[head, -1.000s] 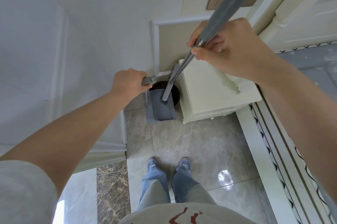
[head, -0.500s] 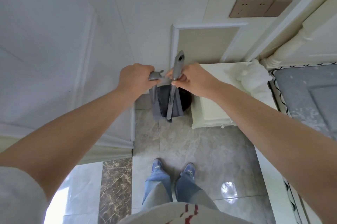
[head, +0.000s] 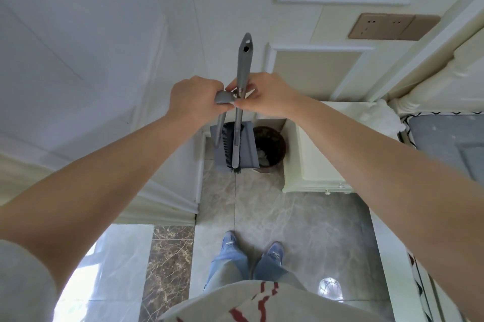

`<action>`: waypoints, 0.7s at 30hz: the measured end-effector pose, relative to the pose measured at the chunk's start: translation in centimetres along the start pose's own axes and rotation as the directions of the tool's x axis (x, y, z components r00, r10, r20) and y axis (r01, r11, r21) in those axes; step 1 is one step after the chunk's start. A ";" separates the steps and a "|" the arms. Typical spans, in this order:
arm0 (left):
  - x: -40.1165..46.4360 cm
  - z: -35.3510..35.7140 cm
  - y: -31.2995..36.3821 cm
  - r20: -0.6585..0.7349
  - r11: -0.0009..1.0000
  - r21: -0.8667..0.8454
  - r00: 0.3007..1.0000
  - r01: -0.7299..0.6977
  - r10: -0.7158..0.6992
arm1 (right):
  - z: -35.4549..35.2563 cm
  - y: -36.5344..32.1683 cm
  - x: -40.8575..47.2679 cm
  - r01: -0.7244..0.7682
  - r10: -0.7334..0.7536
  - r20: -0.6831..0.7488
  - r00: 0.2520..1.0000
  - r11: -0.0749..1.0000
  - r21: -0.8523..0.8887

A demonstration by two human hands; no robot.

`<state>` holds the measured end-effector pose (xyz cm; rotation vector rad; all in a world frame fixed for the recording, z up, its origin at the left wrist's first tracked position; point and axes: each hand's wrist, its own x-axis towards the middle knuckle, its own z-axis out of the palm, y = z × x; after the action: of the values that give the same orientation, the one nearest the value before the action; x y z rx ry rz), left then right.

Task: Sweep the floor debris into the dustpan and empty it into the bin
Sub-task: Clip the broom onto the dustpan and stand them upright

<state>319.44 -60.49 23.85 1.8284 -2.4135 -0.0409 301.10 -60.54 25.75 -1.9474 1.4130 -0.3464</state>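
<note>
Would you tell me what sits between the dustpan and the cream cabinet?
In the head view, the dark round bin stands between dustpan and cream cabinet.

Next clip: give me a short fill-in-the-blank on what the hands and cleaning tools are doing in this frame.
1. The left hand grips the handle of the ____.
2. The right hand grips the ____ handle, which stands nearly upright.
3. The round dark bin stands on the floor just ____ of the dustpan, beside the cream cabinet.
4. The person's shoes are ____ in colour.

Missing words: dustpan; broom; right; blue
</note>
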 end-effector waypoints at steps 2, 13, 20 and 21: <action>-0.2 -0.5 -0.5 -0.018 1.000 0.000 1.000 -0.008 0.008 | 0.0 -0.5 -0.1 0.001 -0.001 -0.002 1.000 0.997 0.073; -0.9 -2.2 -2.0 -0.007 0.998 -0.024 0.998 0.055 -0.055 | 3.2 -2.1 0.7 -0.008 0.022 -0.051 0.998 0.967 0.256; -0.6 -2.0 -3.3 0.011 0.998 0.059 0.999 0.034 -0.035 | 3.4 -3.5 1.5 0.002 0.012 -0.087 0.996 0.986 0.165; -0.6 -1.7 -3.5 0.015 0.998 0.063 0.999 0.030 -0.031 | 3.6 -3.6 1.7 0.002 0.010 -0.081 0.997 0.990 0.143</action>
<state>323.19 -60.75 25.22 1.8981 -2.4246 0.0187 306.45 -60.18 25.23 -1.8322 1.4036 -0.5162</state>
